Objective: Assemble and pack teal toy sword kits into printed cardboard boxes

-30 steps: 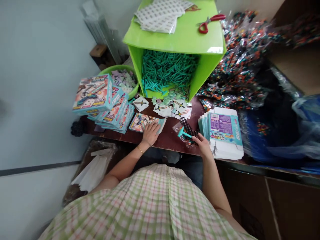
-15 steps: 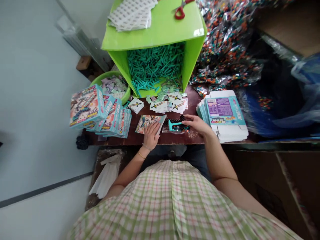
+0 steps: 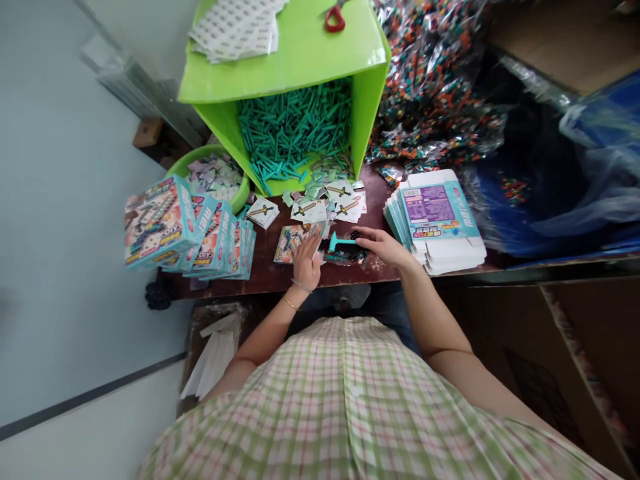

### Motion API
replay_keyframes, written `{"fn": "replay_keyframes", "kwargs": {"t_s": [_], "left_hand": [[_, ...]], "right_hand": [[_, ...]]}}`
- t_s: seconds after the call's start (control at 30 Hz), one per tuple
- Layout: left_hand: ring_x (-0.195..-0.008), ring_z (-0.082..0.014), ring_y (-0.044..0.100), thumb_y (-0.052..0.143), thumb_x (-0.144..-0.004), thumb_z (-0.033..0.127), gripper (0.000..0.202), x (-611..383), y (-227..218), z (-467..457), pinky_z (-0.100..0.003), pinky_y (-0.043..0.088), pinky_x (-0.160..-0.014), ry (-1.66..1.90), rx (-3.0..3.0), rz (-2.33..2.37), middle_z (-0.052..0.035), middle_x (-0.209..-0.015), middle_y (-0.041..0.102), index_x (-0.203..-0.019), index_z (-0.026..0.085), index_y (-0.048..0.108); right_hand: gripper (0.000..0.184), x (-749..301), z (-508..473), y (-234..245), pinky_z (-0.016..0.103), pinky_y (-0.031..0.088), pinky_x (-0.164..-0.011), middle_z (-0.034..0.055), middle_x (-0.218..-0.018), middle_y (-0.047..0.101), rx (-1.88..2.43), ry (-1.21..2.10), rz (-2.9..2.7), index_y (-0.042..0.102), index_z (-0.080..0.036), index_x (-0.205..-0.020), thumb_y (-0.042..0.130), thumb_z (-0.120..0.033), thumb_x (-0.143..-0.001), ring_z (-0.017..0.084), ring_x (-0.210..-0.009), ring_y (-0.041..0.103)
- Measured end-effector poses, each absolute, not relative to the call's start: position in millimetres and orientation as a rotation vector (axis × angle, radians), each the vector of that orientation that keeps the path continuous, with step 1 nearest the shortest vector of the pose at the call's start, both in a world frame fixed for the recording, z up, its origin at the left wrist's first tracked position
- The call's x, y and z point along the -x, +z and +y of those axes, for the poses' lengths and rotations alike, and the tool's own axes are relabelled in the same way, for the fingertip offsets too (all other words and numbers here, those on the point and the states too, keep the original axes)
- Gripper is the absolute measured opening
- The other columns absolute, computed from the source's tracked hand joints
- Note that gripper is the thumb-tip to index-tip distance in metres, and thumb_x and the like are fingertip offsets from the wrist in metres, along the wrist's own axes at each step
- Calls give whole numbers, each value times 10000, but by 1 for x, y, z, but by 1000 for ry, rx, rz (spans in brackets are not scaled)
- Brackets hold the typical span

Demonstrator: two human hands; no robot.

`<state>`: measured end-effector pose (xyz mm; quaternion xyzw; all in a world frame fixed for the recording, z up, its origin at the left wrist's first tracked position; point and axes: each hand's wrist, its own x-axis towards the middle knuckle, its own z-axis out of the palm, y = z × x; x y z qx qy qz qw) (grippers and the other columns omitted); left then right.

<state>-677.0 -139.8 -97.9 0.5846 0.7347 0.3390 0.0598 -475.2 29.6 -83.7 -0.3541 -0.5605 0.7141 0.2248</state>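
Observation:
My left hand (image 3: 307, 263) rests with outstretched fingers on the right part of a flat printed carton (image 3: 289, 244). Just to its right, a turquoise T-shaped plastic tool (image 3: 341, 241) lies over a clear bag of small dark and coloured beads (image 3: 345, 256) and a black perforated piece (image 3: 355, 235). The fingers of my right hand (image 3: 383, 247) close on the handle end of the tool. Behind the hands lie several cards with sword pictures (image 3: 309, 211). What is under my left palm is hidden.
A green bin (image 3: 370, 100) on its side holds turquoise tools (image 3: 300, 127). Filled boxes (image 3: 160, 223) and a green bowl of sachets (image 3: 243, 193) stand left. Flat cartons (image 3: 435, 210) are stacked right, bead bags (image 3: 425, 100) behind. Red-handled scissors (image 3: 335, 19) lie on the bin.
My left hand has slid toward the carton's right edge, closer to the bead bag. My right hand stays at the tool's handle. The whole view has shifted slightly.

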Motion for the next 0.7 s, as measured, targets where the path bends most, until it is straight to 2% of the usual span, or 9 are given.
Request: {"fn": "replay_keyframes", "kwargs": {"t_s": [0.13, 0.27, 0.33, 0.4, 0.47, 0.57, 0.7], "left_hand": [[-1454, -310, 544, 175, -1082, 559, 710, 663, -100, -150, -526, 374, -1233, 950, -1885, 2084, -164, -1500, 652, -1483, 188, 628], [-1352, -308, 626, 147, -1080, 601, 757, 663, -95, -144, -509, 435, -1188, 1128, -1767, 2166, -177, -1393, 716, -1402, 171, 680], [-1274, -309, 672, 146, -1067, 655, 800, 667, -90, -136, -494, 479, -1145, 1213, -1704, 2196, -188, -1313, 748, -1324, 153, 714], [-1227, -307, 694, 150, -1053, 698, 826, 669, -85, -128, -478, 514, -1105, 1263, -1669, 2186, -188, -1259, 763, -1267, 151, 730], [-1199, -303, 703, 176, -1041, 730, 820, 669, -81, -123, -467, 532, -1081, 1301, -1637, 2152, -179, -1226, 769, -1233, 163, 737], [-1128, -302, 715, 272, -1013, 777, 784, 664, -76, -118, -447, 545, -1047, 1416, -1530, 2072, -168, -1148, 775, -1157, 177, 755], [-834, -240, 689, 441, -989, 756, 651, 664, -67, -114, -356, 570, -834, 1623, -1152, 2047, -97, -827, 723, -907, 188, 747]], "right_hand": [[392, 477, 31, -89, 533, 430, -1232, 55, -1265, 788, 880, 1834, -1613, 810, -238, -1177, 790, -243, -786, 270, -1246, 697], [377, 494, 26, -91, 476, 511, -1158, 29, -1233, 792, 779, 1648, -1939, 788, -246, -1216, 665, -257, -859, 257, -1189, 707], [375, 504, 20, -86, 444, 549, -1089, 58, -1236, 776, 820, 1456, -2072, 763, -231, -1246, 621, -254, -899, 253, -1153, 704], [293, 510, 12, -77, 433, 559, -1014, 111, -1221, 752, 923, 1180, -2159, 772, -206, -1178, 603, -281, -951, 268, -1103, 692], [246, 515, 3, -65, 444, 537, -960, 148, -1140, 747, 960, 913, -2242, 795, -191, -1016, 593, -330, -997, 290, -1047, 672], [337, 519, -7, -47, 476, 476, -977, 138, -1006, 769, 788, 752, -2408, 800, -197, -866, 557, -352, -1041, 305, -1027, 651], [357, 514, -9, -32, 480, 422, -1075, 104, -1233, 760, 655, 784, -2309, 802, -232, -1122, 467, -352, -1092, 285, -1197, 631]]}}
